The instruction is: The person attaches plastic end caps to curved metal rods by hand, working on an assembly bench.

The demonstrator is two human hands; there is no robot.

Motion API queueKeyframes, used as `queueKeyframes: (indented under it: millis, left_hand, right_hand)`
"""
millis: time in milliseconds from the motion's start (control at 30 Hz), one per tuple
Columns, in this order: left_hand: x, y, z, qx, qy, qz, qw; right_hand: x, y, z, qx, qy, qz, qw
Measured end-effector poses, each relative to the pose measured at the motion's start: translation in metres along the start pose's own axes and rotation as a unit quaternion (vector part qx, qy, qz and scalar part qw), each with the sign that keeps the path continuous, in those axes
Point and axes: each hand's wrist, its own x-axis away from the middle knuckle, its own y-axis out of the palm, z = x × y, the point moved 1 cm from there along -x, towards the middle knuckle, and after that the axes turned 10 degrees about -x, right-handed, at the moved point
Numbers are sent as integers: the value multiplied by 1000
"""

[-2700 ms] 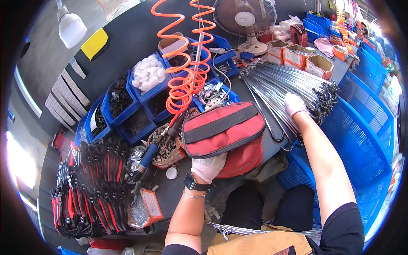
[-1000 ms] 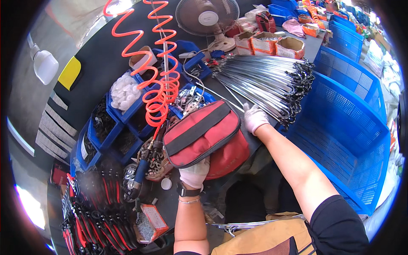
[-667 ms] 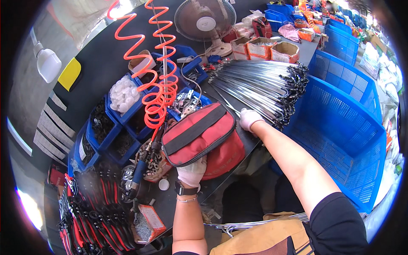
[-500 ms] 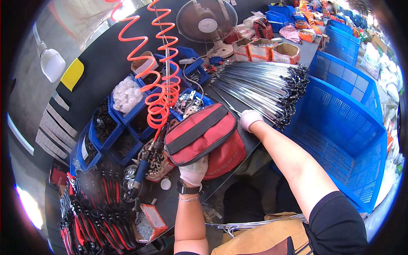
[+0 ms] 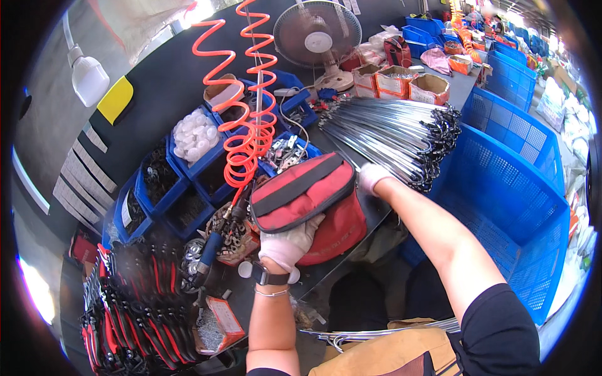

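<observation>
A red tool bag (image 5: 332, 235) with a black-trimmed top flap (image 5: 304, 191) and a wide black strap across it stands on the dark bench in front of me. My left hand (image 5: 291, 243), in a whitish glove, grips the front edge of the flap, part of its fingers hidden beneath. Beside the bag's far right corner, my gloved right hand (image 5: 374, 178) is curled closed; its fingertips are turned away, so what they hold cannot be made out. Just beyond it lies a fanned pile of shiny metal rods (image 5: 382, 128) with black ends.
Red coiled air hoses (image 5: 241, 135) hang over blue parts bins (image 5: 188, 166). A blue-handled air tool (image 5: 209, 250) lies left of the bag, near red-and-black pliers (image 5: 138, 307). A fan (image 5: 318, 41) and open cartons (image 5: 395, 81) stand behind. Large blue crates (image 5: 501, 207) fill the right.
My left hand has come further out from under the flap onto the bag's front, showing more fingers. My right hand stays at the bag's corner. The whole view has shifted slightly.
</observation>
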Motion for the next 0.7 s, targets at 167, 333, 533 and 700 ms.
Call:
queueKeyframes:
  millis: [167, 333, 533, 700]
  left_hand:
    - [-17, -48, -10, 113, 44, -49, 991]
    - [-13, -71, -14, 232, -15, -146, 962]
    - [-7, -58, -8, 220, 2, -127, 967]
    - [6, -50, -5, 177, 17, -65, 982]
  right_hand:
    - [-16, -69, 12, 46, -64, 32, 996]
    - [-36, -138, 7, 24, -52, 108, 993]
    - [-96, -140, 51, 85, -35, 84, 992]
    - [-69, -175, 60, 126, -7, 113, 986]
